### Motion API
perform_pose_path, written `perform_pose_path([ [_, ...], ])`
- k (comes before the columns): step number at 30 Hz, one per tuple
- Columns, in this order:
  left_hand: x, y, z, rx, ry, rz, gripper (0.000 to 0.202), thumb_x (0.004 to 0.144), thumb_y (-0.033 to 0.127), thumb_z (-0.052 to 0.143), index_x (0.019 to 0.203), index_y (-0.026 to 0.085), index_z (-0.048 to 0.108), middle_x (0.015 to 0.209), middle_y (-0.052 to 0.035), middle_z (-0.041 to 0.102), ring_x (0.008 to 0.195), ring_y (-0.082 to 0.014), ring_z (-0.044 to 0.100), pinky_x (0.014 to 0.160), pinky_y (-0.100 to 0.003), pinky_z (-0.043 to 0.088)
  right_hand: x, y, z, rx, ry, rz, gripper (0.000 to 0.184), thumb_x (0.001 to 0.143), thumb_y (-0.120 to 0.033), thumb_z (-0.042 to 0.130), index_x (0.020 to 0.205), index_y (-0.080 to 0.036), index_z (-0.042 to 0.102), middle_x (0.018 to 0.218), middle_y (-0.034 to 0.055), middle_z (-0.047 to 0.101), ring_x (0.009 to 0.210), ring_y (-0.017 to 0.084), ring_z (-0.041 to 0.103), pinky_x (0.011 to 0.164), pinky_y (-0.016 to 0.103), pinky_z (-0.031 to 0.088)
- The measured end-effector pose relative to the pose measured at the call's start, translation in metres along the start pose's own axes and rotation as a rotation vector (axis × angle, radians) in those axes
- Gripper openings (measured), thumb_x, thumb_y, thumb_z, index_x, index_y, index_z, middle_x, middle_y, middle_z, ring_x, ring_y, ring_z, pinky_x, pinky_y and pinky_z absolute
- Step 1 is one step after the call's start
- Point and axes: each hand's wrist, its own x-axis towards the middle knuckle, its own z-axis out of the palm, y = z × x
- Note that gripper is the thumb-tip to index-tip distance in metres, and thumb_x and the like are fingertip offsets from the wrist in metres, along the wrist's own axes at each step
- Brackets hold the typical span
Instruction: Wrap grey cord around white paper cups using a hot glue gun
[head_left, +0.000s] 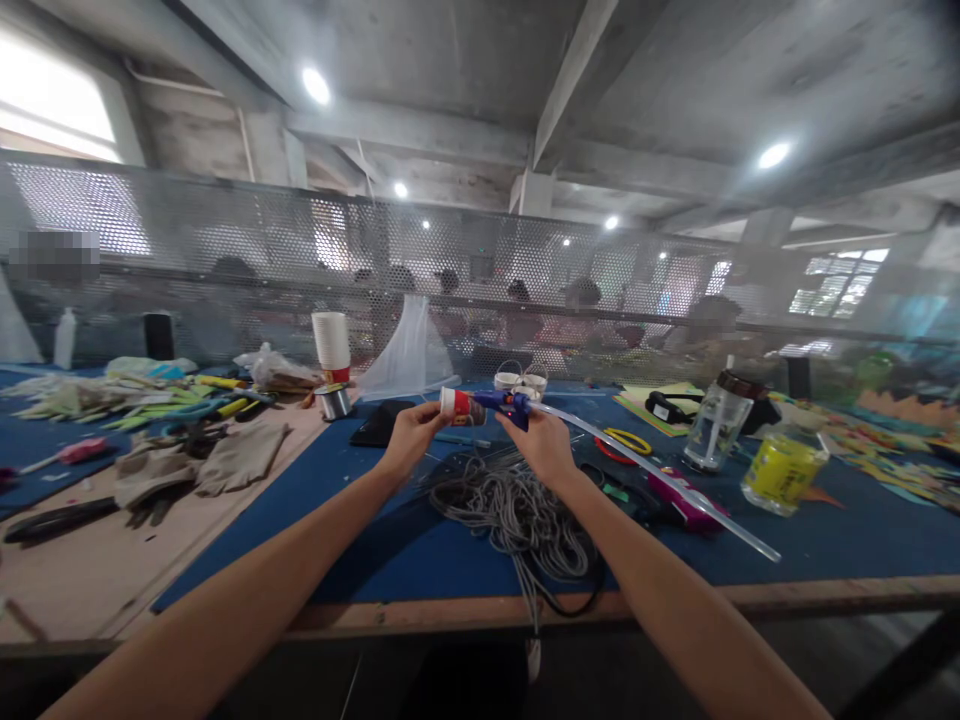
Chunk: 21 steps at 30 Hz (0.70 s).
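My left hand (414, 437) grips a small red-and-white paper cup (454, 406), tipped on its side with its white end facing left. Grey cord appears to wrap the cup's right end. In my right hand (545, 440) is a blue hot glue gun (516, 403), its nozzle pointing left at the cup. I cannot tell whether the nozzle touches it. A long clear glue stick (660, 475) runs out of the gun's back, down to the right. Below both hands lies a loose heap of grey cord (517, 515), with ends hanging over the table's front edge.
A stack of paper cups (332, 345) stands behind a wire spool (335, 402). Work gloves (241, 460) lie left. To the right are yellow-handled scissors (627, 443), a clear tumbler (718, 425) and a yellow-labelled bottle (784, 468). A perforated metal screen (480, 290) rises behind, people beyond it.
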Motion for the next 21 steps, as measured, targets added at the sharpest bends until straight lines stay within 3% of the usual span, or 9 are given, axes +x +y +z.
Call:
perform_pose_path([
  [13, -0.004, 0.011, 0.004, 0.004, -0.035, 0.004, 0.043, 0.067, 0.050, 0.078, 0.091, 0.015, 0.079, 0.080, -0.0054, 0.074, 0.089, -0.0283, 0.066, 0.089, -0.038, 0.047, 0.001, -0.001, -0.001, 0.037, -0.016, 0.031, 0.046, 0.091, -0.058, 0.051, 0.105, -0.020, 0.073, 0.096, 0.0113, 0.075, 0.095, 0.027, 0.069, 0.080, 0.030, 0.048],
  [21, -0.001, 0.000, 0.001, -0.071, 0.004, -0.082, 0.043, 0.066, 0.048, 0.079, 0.092, 0.014, 0.077, 0.088, -0.0066, 0.075, 0.086, -0.0249, 0.067, 0.085, -0.036, 0.048, 0.008, 0.006, 0.000, 0.299, -0.082, 0.157, 0.052, 0.086, -0.064, 0.053, 0.106, -0.018, 0.069, 0.081, 0.0087, 0.073, 0.078, 0.025, 0.069, 0.069, 0.030, 0.049],
])
